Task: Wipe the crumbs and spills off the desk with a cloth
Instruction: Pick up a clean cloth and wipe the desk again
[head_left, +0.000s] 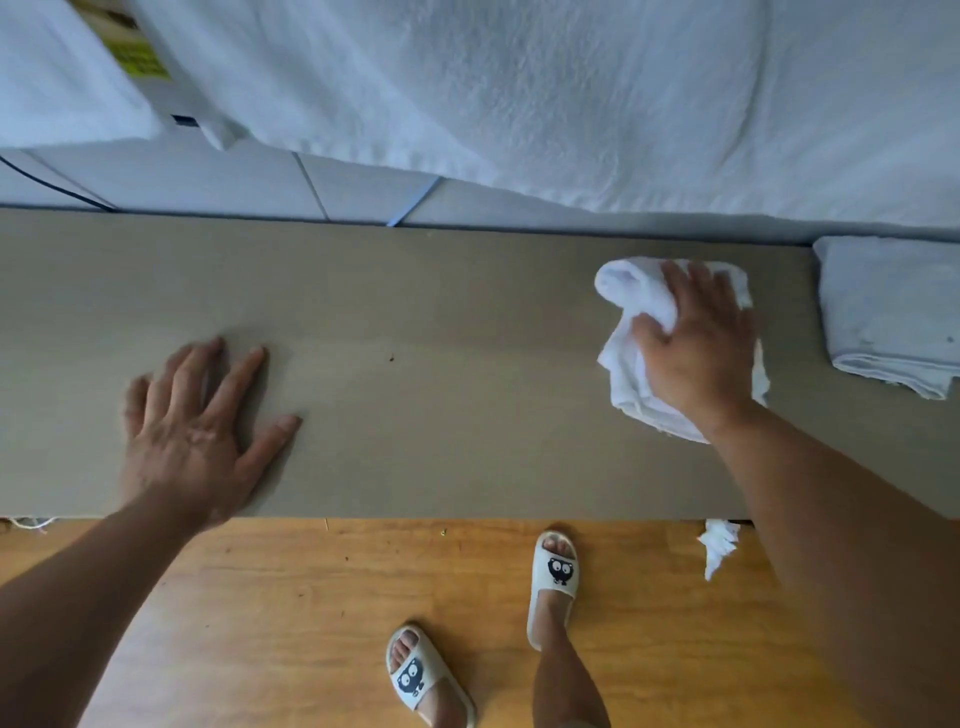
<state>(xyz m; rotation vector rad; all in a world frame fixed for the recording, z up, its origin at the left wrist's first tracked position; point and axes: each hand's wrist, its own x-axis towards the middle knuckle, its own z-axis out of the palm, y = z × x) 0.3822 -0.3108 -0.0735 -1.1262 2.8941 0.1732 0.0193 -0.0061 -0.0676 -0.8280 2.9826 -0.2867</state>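
Pressing my right hand (696, 348) onto the bunched white cloth (631, 296) at the desk's (467, 441) right end, fingers grasping it for wiping, I rest my left hand (197, 415) flat and released, apparently bracing, with a dark speck (391, 357) between them.

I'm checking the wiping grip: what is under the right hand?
A crumpled white cloth, gripped by the right hand on the grey-brown desk. Whatever lies beneath the cloth is covered.
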